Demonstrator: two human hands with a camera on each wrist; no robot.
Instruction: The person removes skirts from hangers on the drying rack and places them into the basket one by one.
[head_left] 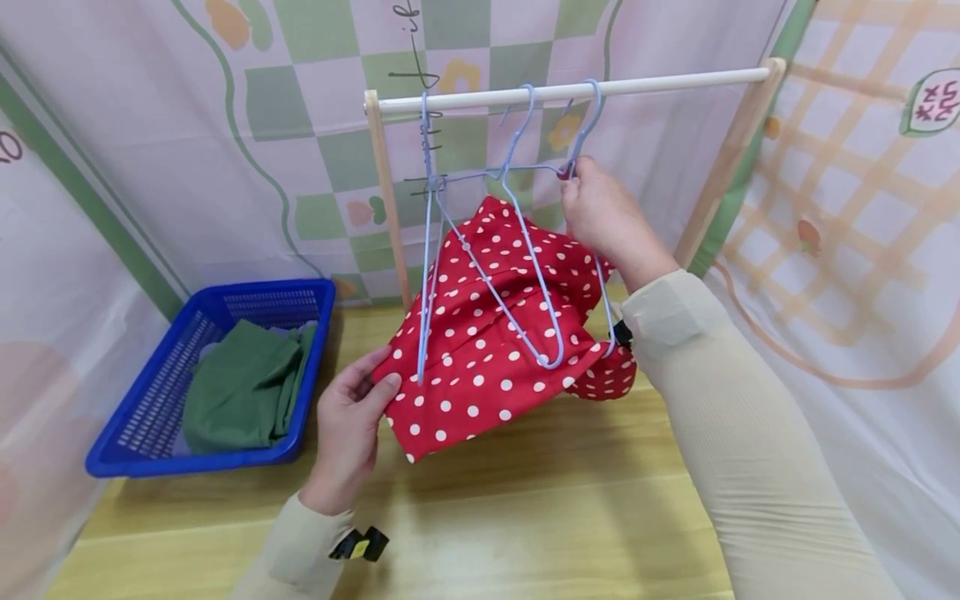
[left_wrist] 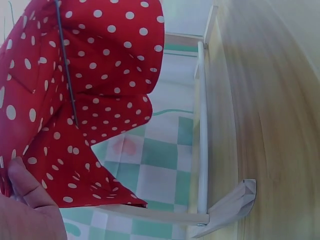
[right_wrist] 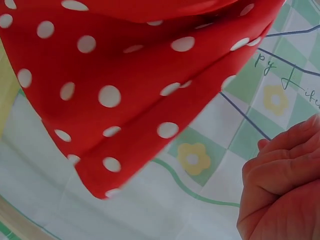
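A red garment with white polka dots (head_left: 480, 333) hangs loosely beneath the rail in the head view; its exact kind cannot be told. My left hand (head_left: 348, 425) pinches its lower left edge between thumb and fingers, and the left wrist view shows that thumb on the cloth (left_wrist: 75, 165). Higher up, my right hand (head_left: 607, 212) grips the neck of the rightmost blue hanger (head_left: 596, 112), its fingers curled. A bit of red shows at those fingertips. The middle hanger (head_left: 553, 333) and the left hanger (head_left: 426, 250) hang in front of the garment.
The white rail (head_left: 675, 82) runs between wooden posts (head_left: 386, 192). On the wooden table (head_left: 525, 517), a blue basket (head_left: 318, 333) at left holds folded green cloth (head_left: 240, 392). Printed fabric curtains (head_left: 285, 150) enclose the back and sides.
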